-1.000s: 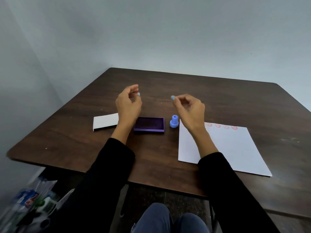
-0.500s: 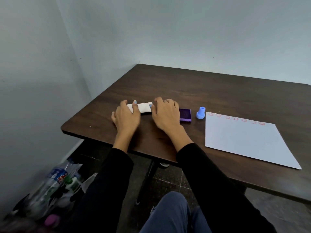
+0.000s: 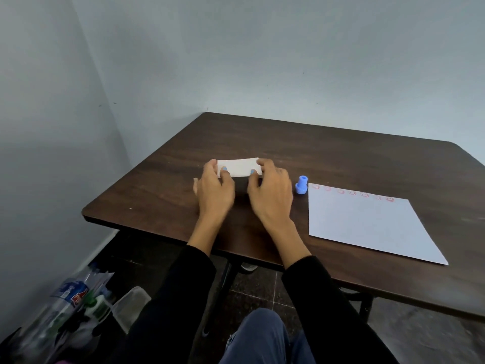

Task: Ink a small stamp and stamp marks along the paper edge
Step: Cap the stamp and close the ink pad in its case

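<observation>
My left hand and right hand pinched the white lid by its short ends, its long axis running left to right. The blue stamp stood just right of my right hand, beside the paper.

Table layout, seen from the seated person's head

On the table a flat lid lies left of centre, with the left hand at its left end and the right hand at its right end, both nearer than it. Just right of the right hand stands the stamp, upright, beside the far left corner of the paper. A row of stamped marks runs along the paper's far edge. Bottles lie on the floor, near left, below the table.
</observation>
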Demonstrator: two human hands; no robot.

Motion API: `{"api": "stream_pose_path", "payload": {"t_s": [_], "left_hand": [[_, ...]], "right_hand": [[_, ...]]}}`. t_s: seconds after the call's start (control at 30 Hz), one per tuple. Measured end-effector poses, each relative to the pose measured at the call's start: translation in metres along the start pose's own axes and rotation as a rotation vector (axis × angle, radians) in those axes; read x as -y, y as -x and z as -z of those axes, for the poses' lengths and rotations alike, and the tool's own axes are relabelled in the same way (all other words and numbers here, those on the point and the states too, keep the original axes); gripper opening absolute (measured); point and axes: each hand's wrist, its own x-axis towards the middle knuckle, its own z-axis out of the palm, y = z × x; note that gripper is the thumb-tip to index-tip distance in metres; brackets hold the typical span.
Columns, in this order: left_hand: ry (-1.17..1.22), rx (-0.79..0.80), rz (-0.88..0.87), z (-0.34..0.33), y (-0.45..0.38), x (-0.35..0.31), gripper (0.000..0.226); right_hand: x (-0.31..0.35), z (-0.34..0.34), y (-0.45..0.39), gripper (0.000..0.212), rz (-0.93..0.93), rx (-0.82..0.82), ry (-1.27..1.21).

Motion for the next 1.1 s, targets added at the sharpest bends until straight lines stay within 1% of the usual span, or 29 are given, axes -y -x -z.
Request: {"api": "stream_pose_path", "payload": {"t_s": [0.13,0.23,0.5,0.67,0.93,1.1], "left_hand": [[0.027,0.087,0.009,-0.025,0.01,-0.004,0.045],[0.002,0.138,0.012,-0.037,0.011,-0.005,0.046],[-0.067,0.18,0.006,-0.04,0.01,0.002,0.047],[-0.096,0.176,-0.001,-0.037,0.011,0.003,0.046],[-0.136,0.161,-0.048,-0.035,0.015,0.003,0.042],[-0.184,0.186,-0.079,-0.035,0.016,0.004,0.039]], "right_hand": [[-0.02,0.021,0.006,0.029,-0.153,-0.046,0.013],[-0.028,0.026,0.008,0.028,-0.226,-0.025,0.045],[-0.033,0.027,0.009,0.025,-0.333,-0.01,0.044],[-0.034,0.026,0.009,0.026,-0.331,0.036,0.071],[-0.033,0.027,0.009,0.028,-0.325,0.04,0.089],[-0.033,0.027,0.009,0.029,-0.32,0.062,0.096]]}}
